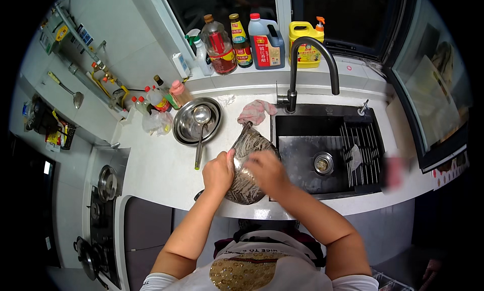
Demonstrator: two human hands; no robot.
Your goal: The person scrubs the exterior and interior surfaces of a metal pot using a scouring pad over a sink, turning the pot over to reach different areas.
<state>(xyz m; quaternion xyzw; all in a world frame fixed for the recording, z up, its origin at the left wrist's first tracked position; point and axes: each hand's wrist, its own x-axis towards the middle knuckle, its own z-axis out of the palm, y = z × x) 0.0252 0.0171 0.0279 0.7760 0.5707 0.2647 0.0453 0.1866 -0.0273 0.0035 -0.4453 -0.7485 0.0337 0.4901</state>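
Broadly, a curved white stone bench [156, 165] carries a rectangular black sink [302, 172]. Just left of that, at the bench's front edge, is a rounded dark pan-like vessel [244, 187] with grey-streaked sides — long axis running front to back, narrow end pointing away toward the window. Behind stands a blue-grey plastic jug [275, 36] with a printed red-and-white label [262, 51]. The left hand [218, 174] is closed on the vessel's left side; the blurred right hand [269, 172] is half-curled over its surface — whether it grips anything, I cannot tell.
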